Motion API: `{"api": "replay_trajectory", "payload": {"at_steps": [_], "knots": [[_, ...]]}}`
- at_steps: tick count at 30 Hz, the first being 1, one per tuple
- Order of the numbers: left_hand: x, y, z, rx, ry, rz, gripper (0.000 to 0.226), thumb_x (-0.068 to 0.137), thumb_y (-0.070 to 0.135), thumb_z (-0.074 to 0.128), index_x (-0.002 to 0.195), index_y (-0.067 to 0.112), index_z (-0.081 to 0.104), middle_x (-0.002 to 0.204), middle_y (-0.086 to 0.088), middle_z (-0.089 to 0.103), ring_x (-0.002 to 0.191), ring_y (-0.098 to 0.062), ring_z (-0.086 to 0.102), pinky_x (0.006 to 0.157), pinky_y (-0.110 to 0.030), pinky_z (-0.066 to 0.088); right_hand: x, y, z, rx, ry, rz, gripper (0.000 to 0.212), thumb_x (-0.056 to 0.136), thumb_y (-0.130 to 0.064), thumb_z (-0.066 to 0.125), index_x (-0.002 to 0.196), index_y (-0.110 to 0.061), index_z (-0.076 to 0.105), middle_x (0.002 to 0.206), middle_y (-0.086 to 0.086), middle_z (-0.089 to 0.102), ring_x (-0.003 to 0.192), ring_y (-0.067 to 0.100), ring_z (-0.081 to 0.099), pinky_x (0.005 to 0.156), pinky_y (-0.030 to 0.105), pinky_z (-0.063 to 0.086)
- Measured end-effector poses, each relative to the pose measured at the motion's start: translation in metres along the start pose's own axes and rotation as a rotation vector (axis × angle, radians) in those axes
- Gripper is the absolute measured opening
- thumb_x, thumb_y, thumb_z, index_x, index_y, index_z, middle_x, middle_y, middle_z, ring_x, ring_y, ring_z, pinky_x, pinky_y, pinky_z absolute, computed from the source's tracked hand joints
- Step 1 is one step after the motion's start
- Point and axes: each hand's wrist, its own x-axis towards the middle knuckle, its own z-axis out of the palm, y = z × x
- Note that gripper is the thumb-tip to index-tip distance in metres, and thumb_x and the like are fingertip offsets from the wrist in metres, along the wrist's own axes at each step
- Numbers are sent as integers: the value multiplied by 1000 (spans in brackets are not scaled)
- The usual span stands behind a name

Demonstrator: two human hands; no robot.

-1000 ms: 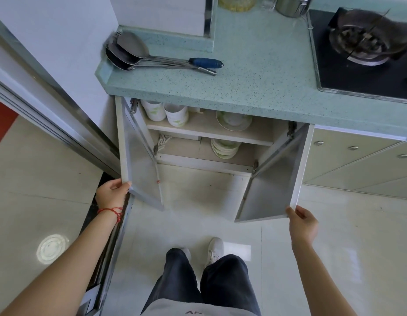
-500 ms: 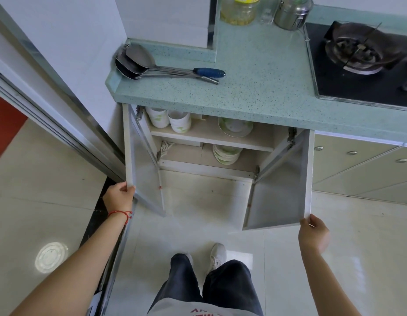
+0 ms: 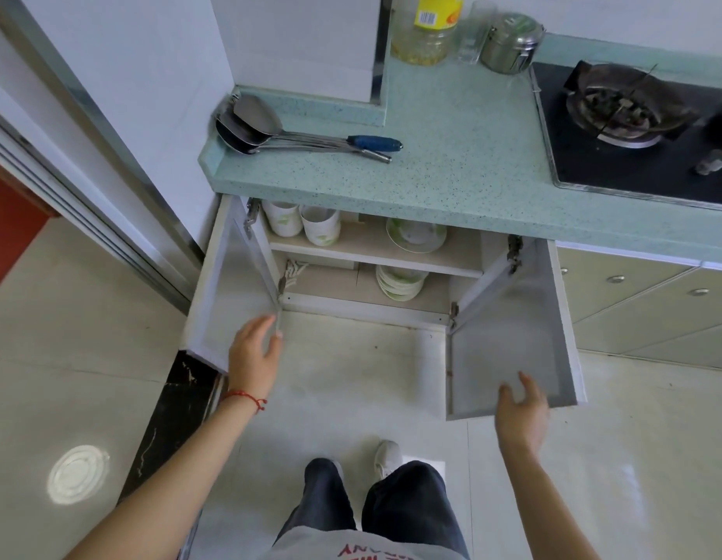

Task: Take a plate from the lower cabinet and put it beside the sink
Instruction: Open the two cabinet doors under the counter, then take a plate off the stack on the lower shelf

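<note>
The lower cabinet (image 3: 375, 256) under the green counter stands with both doors swung wide. On its upper shelf lies a white plate (image 3: 416, 235) with a green pattern, right of two white cups (image 3: 307, 222). A stack of plates or bowls (image 3: 400, 281) sits on the bottom shelf. My left hand (image 3: 254, 353) hovers open in front of the left door (image 3: 226, 284), fingers spread and holding nothing. Off the lower edge of the right door (image 3: 509, 337), my right hand (image 3: 521, 410) is open too. The sink is out of view.
Metal ladles (image 3: 270, 131), one with a blue handle, lie on the speckled counter (image 3: 464, 155). An oil bottle (image 3: 430, 30) and a steel canister (image 3: 511, 44) stand at the back. A gas hob (image 3: 634, 127) is on the right. Drawers (image 3: 642, 293) sit under it. My legs stand before the cabinet.
Both hands have let go of the door edges and moved inward toward the cabinet opening. The doors stay wide open, and the view has shifted closer and slightly up the counter.
</note>
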Motion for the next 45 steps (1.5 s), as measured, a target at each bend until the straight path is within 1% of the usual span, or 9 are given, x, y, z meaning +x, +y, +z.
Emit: {"api": "replay_trajectory", "payload": {"at_steps": [5,8,10,17,25,30,34,38,45], "knots": [[-6,29,27,15,-147,180,32,85,7,57,116,-2,55,121,-23,59,116,-35,53,100,-43,39,-19,-25,27,-14,-164,-187,40,92,-15,50,130,-6,46,142,14,44,132,31,37,111,43,29],[-7,38,42,65,-212,237,34,87,13,55,119,1,54,124,-21,58,119,-34,51,102,-46,39,-18,-35,37,-99,-243,-284,41,93,-20,47,133,-8,43,144,13,41,134,29,35,111,43,30],[-5,43,51,95,-253,251,36,90,19,51,122,4,51,128,-18,56,124,-32,46,104,-44,36,-12,-39,42,-161,-276,-335,43,94,-24,45,135,-10,40,146,12,39,135,28,33,111,44,30],[12,61,88,121,-344,183,41,93,25,43,130,8,43,139,-13,46,133,-26,34,111,-40,27,29,-43,53,-248,-361,-379,46,95,-29,41,138,-13,35,148,8,37,136,25,31,112,40,27],[39,76,144,149,-370,76,41,94,25,42,131,9,42,141,-13,43,134,-26,32,113,-39,25,95,-40,72,-261,-454,-392,45,96,-28,40,137,-12,35,148,9,37,136,25,31,113,40,28],[59,72,176,216,-402,59,43,94,28,39,133,11,39,143,-11,41,136,-25,30,113,-38,24,129,-34,91,-275,-475,-370,45,96,-28,40,138,-11,35,148,9,37,136,25,31,113,41,28],[85,60,209,289,-446,127,45,94,30,37,135,12,35,145,-9,38,137,-22,27,112,-35,22,156,-27,120,-330,-473,-394,46,96,-28,39,138,-12,33,148,9,36,137,25,29,113,40,25],[116,35,248,318,-469,187,45,94,30,37,136,12,35,146,-9,37,138,-22,27,113,-37,22,186,-16,158,-371,-429,-441,45,95,-25,43,137,-9,37,145,12,40,135,27,34,112,37,24],[162,-17,325,390,-483,280,46,93,28,39,136,12,34,144,-9,41,137,-23,28,112,-38,22,238,15,233,-472,-396,-537,44,94,-25,46,134,-6,40,142,16,43,132,32,38,111,42,26]]}}
